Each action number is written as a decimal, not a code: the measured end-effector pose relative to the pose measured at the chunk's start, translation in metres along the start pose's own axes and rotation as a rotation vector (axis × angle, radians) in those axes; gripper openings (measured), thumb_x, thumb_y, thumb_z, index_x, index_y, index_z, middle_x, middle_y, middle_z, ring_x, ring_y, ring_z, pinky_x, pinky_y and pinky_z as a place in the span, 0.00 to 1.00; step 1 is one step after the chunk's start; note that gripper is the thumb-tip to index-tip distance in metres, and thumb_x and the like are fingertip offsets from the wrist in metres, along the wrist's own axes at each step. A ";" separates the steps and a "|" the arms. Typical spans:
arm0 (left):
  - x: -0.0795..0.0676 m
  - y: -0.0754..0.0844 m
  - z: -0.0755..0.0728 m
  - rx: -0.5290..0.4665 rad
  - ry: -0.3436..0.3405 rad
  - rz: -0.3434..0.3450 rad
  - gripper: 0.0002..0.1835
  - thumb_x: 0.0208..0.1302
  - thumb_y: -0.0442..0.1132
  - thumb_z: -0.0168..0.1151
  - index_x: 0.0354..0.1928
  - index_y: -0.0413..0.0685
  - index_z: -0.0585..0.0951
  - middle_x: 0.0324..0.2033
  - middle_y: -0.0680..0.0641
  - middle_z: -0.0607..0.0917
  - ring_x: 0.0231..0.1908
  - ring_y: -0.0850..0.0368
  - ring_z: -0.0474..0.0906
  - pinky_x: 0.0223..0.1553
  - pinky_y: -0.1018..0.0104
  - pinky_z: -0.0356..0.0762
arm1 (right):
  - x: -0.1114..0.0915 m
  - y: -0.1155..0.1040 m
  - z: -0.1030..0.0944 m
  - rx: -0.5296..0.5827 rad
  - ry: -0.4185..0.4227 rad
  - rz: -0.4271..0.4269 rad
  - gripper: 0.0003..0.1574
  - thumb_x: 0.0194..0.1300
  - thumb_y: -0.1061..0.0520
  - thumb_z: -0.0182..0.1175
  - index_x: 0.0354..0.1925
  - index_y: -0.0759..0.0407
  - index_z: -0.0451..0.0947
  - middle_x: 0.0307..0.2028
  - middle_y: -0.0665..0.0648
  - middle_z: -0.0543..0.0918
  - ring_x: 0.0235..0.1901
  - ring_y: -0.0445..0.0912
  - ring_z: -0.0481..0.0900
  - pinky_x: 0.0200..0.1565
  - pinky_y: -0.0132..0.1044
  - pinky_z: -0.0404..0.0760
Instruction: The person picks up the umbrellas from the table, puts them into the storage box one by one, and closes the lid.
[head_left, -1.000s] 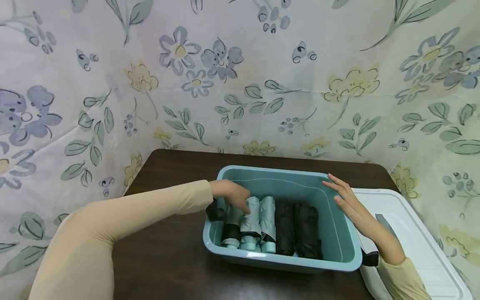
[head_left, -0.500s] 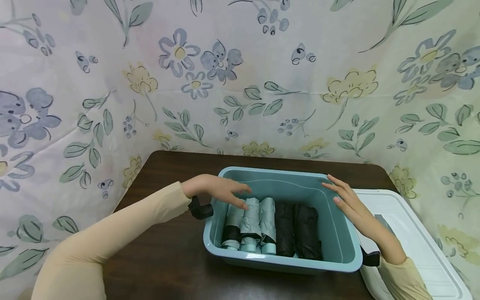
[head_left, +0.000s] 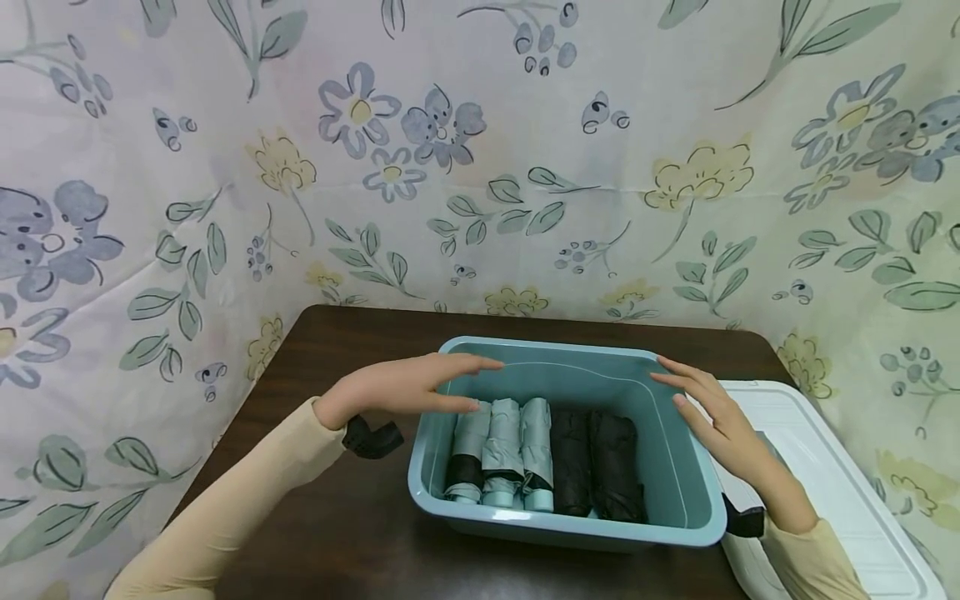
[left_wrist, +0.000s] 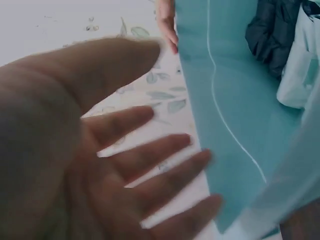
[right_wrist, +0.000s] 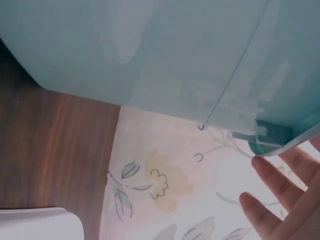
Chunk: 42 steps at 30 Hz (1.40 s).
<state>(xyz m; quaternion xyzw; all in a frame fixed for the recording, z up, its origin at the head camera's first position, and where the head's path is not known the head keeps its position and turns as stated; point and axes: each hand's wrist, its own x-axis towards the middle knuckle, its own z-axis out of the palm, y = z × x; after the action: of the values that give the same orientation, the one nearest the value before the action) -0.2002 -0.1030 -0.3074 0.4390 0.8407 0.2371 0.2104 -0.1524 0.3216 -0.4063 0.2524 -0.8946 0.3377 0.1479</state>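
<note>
A blue-green plastic bin (head_left: pixel 562 522) holds a row of folded umbrellas. Three are pale blue, and the middle one of these (head_left: pixel 502 442) has a dark band near its lower end. To their right lie two black umbrellas (head_left: pixel 617 462). My left hand (head_left: pixel 408 385) is over the bin's left rim with straight, spread fingers and nothing in it; in the left wrist view its thumb and fingers (left_wrist: pixel 165 150) are apart. On the opposite side, my right hand (head_left: pixel 716 421) rests at the right rim with extended fingers, and fingertips touch the rim's edge in the right wrist view (right_wrist: pixel 285 175).
A white lid (head_left: pixel 840 467) lies to the right of the bin, partly under my right forearm. Both lie on a dark brown wooden table (head_left: pixel 337 517). Floral cloth (head_left: pixel 465 167) hangs behind and at the sides of the table.
My left hand has come up out of the bin from the pale umbrellas and moved left, its fingers straightening. My right hand has stayed at the right rim. The umbrellas have not moved.
</note>
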 end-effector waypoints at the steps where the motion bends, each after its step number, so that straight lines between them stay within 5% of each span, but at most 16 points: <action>1: -0.002 -0.001 0.002 0.007 0.035 0.004 0.32 0.66 0.57 0.51 0.70 0.63 0.57 0.66 0.64 0.60 0.65 0.66 0.59 0.61 0.60 0.64 | -0.001 0.000 0.000 -0.005 0.005 0.001 0.25 0.68 0.65 0.47 0.62 0.52 0.69 0.67 0.55 0.62 0.67 0.41 0.54 0.64 0.38 0.54; 4: -0.006 -0.005 0.011 0.040 0.132 0.024 0.29 0.67 0.56 0.51 0.68 0.67 0.59 0.65 0.67 0.61 0.64 0.68 0.60 0.60 0.63 0.65 | -0.003 0.000 -0.002 -0.009 0.029 0.000 0.25 0.68 0.65 0.47 0.61 0.52 0.69 0.66 0.54 0.64 0.66 0.40 0.56 0.60 0.22 0.52; 9: -0.010 -0.012 0.024 0.122 0.294 0.077 0.24 0.68 0.51 0.51 0.65 0.71 0.63 0.65 0.66 0.61 0.63 0.68 0.61 0.57 0.63 0.69 | -0.008 0.004 -0.003 -0.017 0.072 0.022 0.26 0.68 0.66 0.47 0.62 0.53 0.69 0.64 0.54 0.66 0.64 0.33 0.58 0.57 0.19 0.54; 12: -0.013 -0.016 0.030 0.132 0.393 0.096 0.23 0.68 0.48 0.52 0.64 0.69 0.66 0.67 0.63 0.60 0.64 0.66 0.61 0.56 0.62 0.71 | -0.011 0.006 -0.004 0.001 0.083 0.051 0.27 0.68 0.66 0.45 0.64 0.54 0.66 0.64 0.58 0.65 0.64 0.30 0.56 0.65 0.42 0.59; 15: -0.015 -0.021 0.036 0.109 0.457 0.105 0.23 0.67 0.46 0.54 0.64 0.65 0.67 0.67 0.60 0.62 0.65 0.63 0.61 0.57 0.59 0.70 | -0.014 0.009 -0.007 0.019 0.085 0.091 0.28 0.69 0.65 0.43 0.66 0.54 0.62 0.63 0.62 0.65 0.63 0.26 0.53 0.56 0.69 0.57; 17: -0.017 -0.025 0.040 0.092 0.485 0.101 0.25 0.67 0.45 0.55 0.65 0.62 0.66 0.66 0.57 0.63 0.65 0.61 0.60 0.57 0.57 0.70 | -0.016 0.011 -0.010 0.017 0.077 0.123 0.28 0.70 0.63 0.43 0.67 0.53 0.61 0.63 0.64 0.64 0.63 0.24 0.52 0.51 0.74 0.55; 27: -0.022 -0.047 0.059 0.022 0.615 0.060 0.31 0.62 0.41 0.61 0.67 0.59 0.64 0.68 0.54 0.61 0.68 0.56 0.55 0.60 0.49 0.65 | -0.036 0.038 -0.033 -0.066 0.084 0.230 0.26 0.74 0.58 0.36 0.67 0.59 0.59 0.62 0.72 0.64 0.62 0.25 0.49 0.59 0.67 0.51; 29: -0.022 -0.050 0.062 0.013 0.631 0.063 0.31 0.61 0.41 0.62 0.66 0.58 0.65 0.68 0.53 0.61 0.69 0.55 0.53 0.60 0.47 0.64 | -0.043 0.044 -0.039 -0.094 0.098 0.239 0.26 0.74 0.58 0.35 0.67 0.61 0.60 0.60 0.73 0.65 0.61 0.23 0.49 0.66 0.51 0.50; 31: -0.021 -0.053 0.066 0.007 0.645 0.057 0.31 0.61 0.44 0.62 0.66 0.60 0.66 0.68 0.53 0.61 0.69 0.54 0.52 0.60 0.44 0.63 | -0.050 0.052 -0.042 -0.131 0.104 0.255 0.26 0.74 0.58 0.35 0.66 0.64 0.60 0.59 0.75 0.66 0.63 0.27 0.50 0.67 0.46 0.50; 34: -0.021 -0.060 0.072 0.004 0.651 0.050 0.30 0.62 0.48 0.61 0.66 0.64 0.66 0.68 0.54 0.60 0.70 0.54 0.48 0.60 0.40 0.61 | -0.062 0.063 -0.045 -0.180 0.091 0.264 0.26 0.73 0.58 0.39 0.65 0.68 0.60 0.57 0.78 0.66 0.67 0.50 0.55 0.67 0.49 0.49; 36: -0.021 -0.064 0.075 0.003 0.646 0.051 0.30 0.62 0.50 0.60 0.66 0.66 0.65 0.69 0.55 0.58 0.71 0.54 0.46 0.59 0.38 0.59 | -0.070 0.069 -0.044 -0.208 0.078 0.282 0.26 0.72 0.57 0.43 0.64 0.70 0.60 0.56 0.79 0.66 0.62 0.68 0.58 0.60 0.64 0.51; 38: -0.022 -0.069 0.079 -0.006 0.638 0.061 0.30 0.62 0.50 0.60 0.66 0.66 0.64 0.70 0.55 0.57 0.71 0.53 0.45 0.59 0.37 0.58 | -0.076 0.073 -0.043 -0.249 0.068 0.295 0.28 0.71 0.56 0.47 0.63 0.70 0.61 0.54 0.80 0.67 0.53 0.75 0.61 0.54 0.68 0.53; 42: -0.024 -0.076 0.085 -0.043 0.620 0.082 0.30 0.64 0.49 0.56 0.68 0.65 0.62 0.71 0.55 0.54 0.71 0.51 0.43 0.59 0.34 0.55 | -0.089 0.081 -0.036 -0.365 0.061 0.333 0.29 0.67 0.53 0.53 0.60 0.69 0.65 0.51 0.78 0.70 0.48 0.73 0.65 0.46 0.65 0.60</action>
<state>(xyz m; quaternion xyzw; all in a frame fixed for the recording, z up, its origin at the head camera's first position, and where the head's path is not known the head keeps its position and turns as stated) -0.1882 -0.1428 -0.4157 0.3748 0.8412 0.3857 -0.0565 -0.1198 0.4289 -0.4617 0.0600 -0.9652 0.1978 0.1604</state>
